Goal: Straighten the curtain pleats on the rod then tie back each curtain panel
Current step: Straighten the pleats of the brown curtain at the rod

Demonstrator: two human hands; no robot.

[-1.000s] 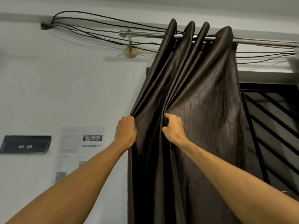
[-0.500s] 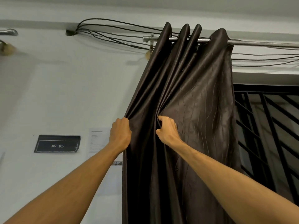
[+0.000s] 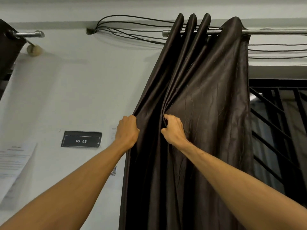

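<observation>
A dark brown satin curtain panel (image 3: 207, 100) hangs bunched in several pleats from a silver rod (image 3: 274, 32) at the top right. My left hand (image 3: 127, 130) grips the panel's left edge at mid height. A short way to the right, my right hand (image 3: 173, 128) pinches an inner fold of the same panel. The pleats at the top stand close together near the rod's left end (image 3: 165, 33). No tie-back is in view.
A second rod end (image 3: 29, 34) with a dark curtain edge (image 3: 8, 52) is at the top left. Black cables (image 3: 132, 34) run along the wall. A "WS 05" plate (image 3: 81, 139) and papers (image 3: 15, 161) are on the wall; a black window grille (image 3: 280, 130) is at right.
The curtain's top has slid left along the rod, covering the bracket. My view has swung left, bringing the second rod into sight. Both hands keep their holds.
</observation>
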